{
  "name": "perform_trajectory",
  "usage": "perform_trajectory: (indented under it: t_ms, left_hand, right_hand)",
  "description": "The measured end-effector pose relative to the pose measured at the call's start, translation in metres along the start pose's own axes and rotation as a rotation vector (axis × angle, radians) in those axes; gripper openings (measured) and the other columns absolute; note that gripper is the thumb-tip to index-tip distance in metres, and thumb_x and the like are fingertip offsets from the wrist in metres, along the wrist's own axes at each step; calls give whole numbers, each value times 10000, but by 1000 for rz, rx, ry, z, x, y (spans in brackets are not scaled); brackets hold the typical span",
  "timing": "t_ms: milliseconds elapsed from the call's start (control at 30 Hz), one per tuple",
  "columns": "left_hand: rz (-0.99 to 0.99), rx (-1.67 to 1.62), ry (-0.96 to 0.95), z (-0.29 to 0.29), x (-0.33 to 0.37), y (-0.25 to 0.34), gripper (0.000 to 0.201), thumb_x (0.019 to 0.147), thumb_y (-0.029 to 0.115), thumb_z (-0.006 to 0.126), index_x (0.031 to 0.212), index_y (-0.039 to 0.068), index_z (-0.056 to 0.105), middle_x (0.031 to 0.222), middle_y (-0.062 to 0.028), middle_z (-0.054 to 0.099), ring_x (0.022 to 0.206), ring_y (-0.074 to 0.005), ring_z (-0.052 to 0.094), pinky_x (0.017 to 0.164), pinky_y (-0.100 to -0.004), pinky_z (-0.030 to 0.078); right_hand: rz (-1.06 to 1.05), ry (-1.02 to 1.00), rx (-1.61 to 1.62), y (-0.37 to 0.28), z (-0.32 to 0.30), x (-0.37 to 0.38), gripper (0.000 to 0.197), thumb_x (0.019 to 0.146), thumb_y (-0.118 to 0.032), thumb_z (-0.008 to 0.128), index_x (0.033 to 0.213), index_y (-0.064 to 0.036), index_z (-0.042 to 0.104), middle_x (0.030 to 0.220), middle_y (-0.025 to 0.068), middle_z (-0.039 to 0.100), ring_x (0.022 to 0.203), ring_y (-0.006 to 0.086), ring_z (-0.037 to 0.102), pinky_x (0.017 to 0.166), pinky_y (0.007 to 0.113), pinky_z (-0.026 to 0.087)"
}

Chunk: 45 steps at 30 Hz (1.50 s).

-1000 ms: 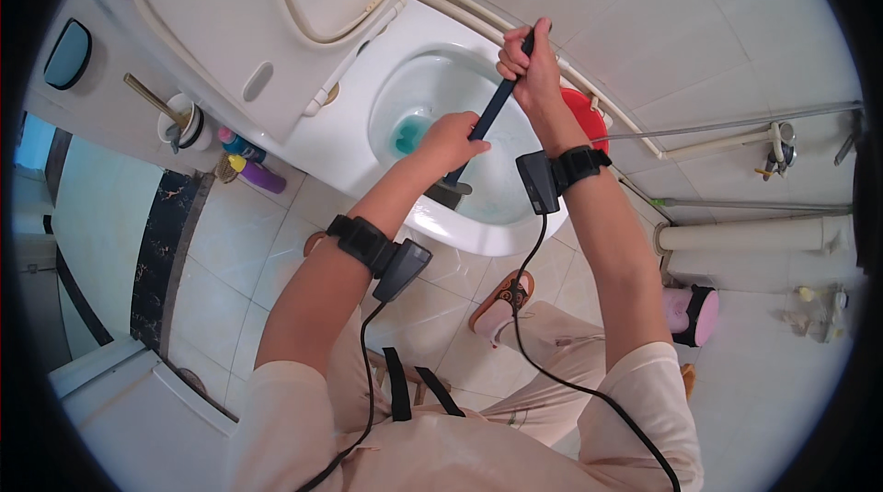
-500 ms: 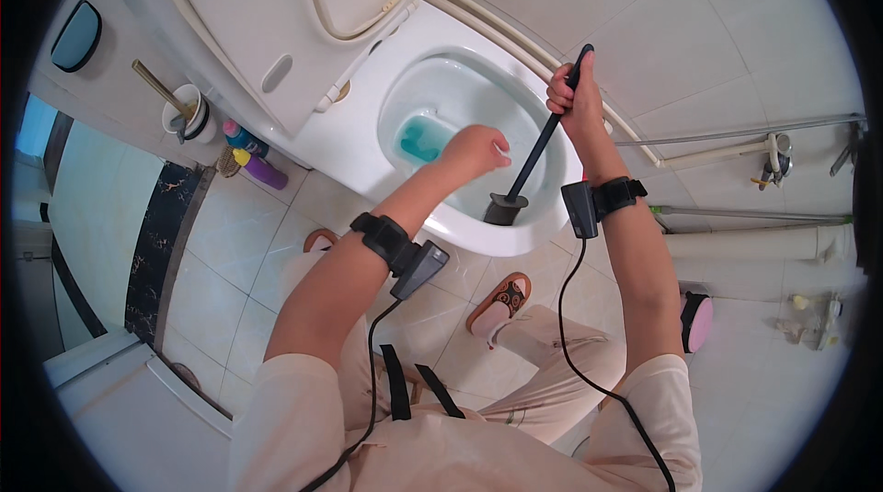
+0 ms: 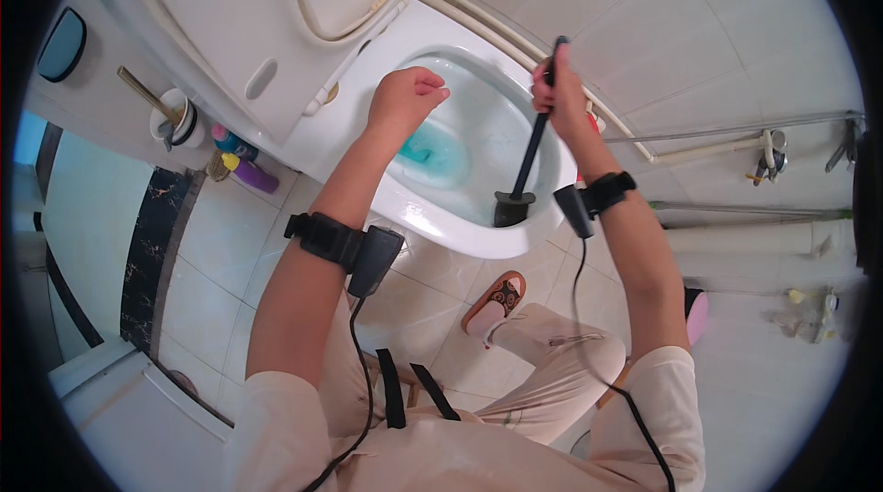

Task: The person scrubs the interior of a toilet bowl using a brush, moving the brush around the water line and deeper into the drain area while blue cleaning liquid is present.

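My right hand (image 3: 563, 98) is wrapped round the upper handle of a black toilet brush (image 3: 531, 159). The brush slants down into the white toilet bowl (image 3: 428, 211), its dark head against the inner wall at the near right. Over the bowl's left rim hangs my left hand (image 3: 405, 106), fingers curled and pressed together; anything between them is hidden. Blue-green water (image 3: 430, 156) lies in the bowl below that hand. The raised toilet seat and lid (image 3: 244, 41) lean back at the upper left.
Left of the toilet are a brush holder (image 3: 189, 129) with another brush, a purple bottle (image 3: 253, 176) and a blue bottle (image 3: 237, 143). Pipes (image 3: 727, 143) run along the right wall. A pink round item (image 3: 697, 315) is by my right elbow. Cables hang from both wrist straps.
My left hand has moved left and farther away, over the bowl's left rim. My right hand has shifted slightly left with the toilet brush, now more upright. The blue-green water looks more spread out.
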<state>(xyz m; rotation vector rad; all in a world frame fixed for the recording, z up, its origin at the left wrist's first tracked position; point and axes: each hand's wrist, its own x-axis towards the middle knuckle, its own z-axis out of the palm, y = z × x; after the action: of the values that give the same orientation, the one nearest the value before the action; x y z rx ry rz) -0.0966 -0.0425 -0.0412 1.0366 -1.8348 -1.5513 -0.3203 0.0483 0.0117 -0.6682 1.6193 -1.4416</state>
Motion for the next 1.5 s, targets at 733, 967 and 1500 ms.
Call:
perform_trajectory:
  t_ms: [733, 967, 1500]
  left_hand:
    - [45, -16, 44, -6, -4, 7, 196, 765, 146, 663, 911, 16, 658, 838, -68, 669, 756, -134, 632, 708, -255, 494]
    - [44, 10, 88, -12, -1, 2, 188, 769, 176, 658, 895, 37, 664, 840, -70, 672, 772, -155, 636, 714, -269, 494]
    - [80, -26, 136, -25, 0, -4, 167, 766, 203, 650, 859, 66, 671, 829, -69, 675, 764, -177, 640, 695, -282, 496]
  right_hand:
    - [-166, 59, -24, -22, -36, -3, 576, 898, -589, 340, 647, -83, 446, 444, -32, 291, 365, 82, 260, 356, 240, 203]
    - [-48, -118, 41, 15, 77, -14, 580, 887, -603, 353, 639, -87, 443, 441, -38, 281, 368, 88, 230, 377, 248, 183]
    - [-65, 152, 40, -13, -8, -7, 574, 869, -611, 392, 688, -71, 461, 452, -38, 259, 354, 87, 222, 357, 253, 173]
